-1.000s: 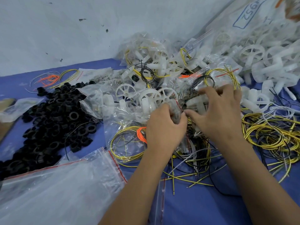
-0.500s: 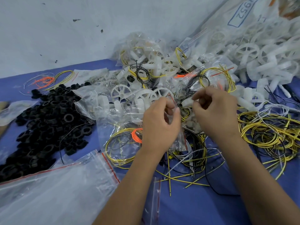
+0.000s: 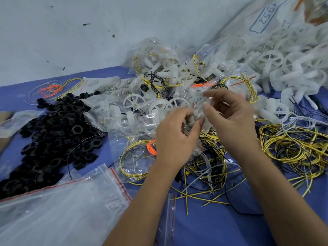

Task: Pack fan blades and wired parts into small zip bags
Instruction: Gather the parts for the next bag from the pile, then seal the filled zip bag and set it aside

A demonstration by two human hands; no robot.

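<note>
Both hands, left hand and right hand, pinch a small bag over the wires, probably sealing it; next, pressing the zip along.

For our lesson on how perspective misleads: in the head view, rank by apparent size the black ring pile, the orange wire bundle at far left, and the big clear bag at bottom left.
1. Big clear bag, though nearness to the camera enlarges it.
2. Black ring pile.
3. Orange wire bundle, clearly smallest.

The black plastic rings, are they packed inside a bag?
No, the black plastic rings lie loose in a heap on the blue table cover, left of both hands.
</note>
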